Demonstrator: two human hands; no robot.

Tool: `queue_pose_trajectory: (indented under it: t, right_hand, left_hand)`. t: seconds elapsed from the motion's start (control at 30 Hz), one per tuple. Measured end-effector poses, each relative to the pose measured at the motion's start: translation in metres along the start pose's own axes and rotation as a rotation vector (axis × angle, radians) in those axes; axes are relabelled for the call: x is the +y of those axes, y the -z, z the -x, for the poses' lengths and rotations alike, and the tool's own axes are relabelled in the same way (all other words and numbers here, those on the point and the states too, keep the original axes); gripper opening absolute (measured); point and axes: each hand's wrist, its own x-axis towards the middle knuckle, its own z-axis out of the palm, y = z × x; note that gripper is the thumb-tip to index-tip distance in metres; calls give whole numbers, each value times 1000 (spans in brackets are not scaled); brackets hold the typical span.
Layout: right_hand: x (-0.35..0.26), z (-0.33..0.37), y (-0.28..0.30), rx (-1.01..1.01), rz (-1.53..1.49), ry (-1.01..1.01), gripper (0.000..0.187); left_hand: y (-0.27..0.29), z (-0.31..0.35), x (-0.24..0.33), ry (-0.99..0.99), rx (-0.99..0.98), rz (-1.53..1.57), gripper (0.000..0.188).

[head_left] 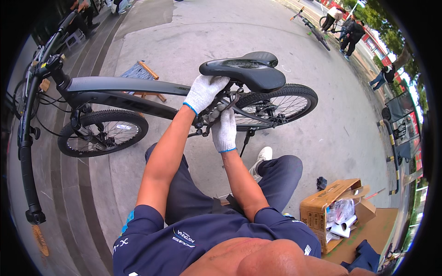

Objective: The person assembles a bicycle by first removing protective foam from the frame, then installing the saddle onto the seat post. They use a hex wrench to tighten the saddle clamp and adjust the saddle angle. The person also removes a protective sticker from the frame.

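A dark grey mountain bike stands across in front of me, its handlebar (28,152) at the left and its black saddle (246,71) in the middle. Both my hands wear white knitted gloves with blue cuffs. Just below the saddle's nose, my left hand (207,93) is closed at the seat post area, its fingertips hidden. Lower down, my right hand (224,131) reaches up with bent fingers beside the frame. Grey lumpy shapes between the hands could be soiled glove fingers or a part; I cannot tell. The rear wheel (294,108) sits to their right.
A kickstand (247,142) props the bike near my white shoe (264,156). An open cardboard box (315,223) with plastic wrapping stands at lower right on flat cardboard. Behind the frame is a low folding stool (140,71). Steps run along the left; people and another bike (317,37) are far off.
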Motion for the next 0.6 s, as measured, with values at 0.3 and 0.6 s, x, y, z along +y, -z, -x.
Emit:
queue_pose_trajectory:
  t: [0.3, 0.6]
  right_hand:
    - [14, -20, -21, -130, -293, 13, 21]
    - [25, -34, -19, -12, -113, -41, 38]
  left_hand:
    - [8, -4, -1, 15, -51, 64, 42]
    - [16, -6, 5, 65, -106, 104, 37]
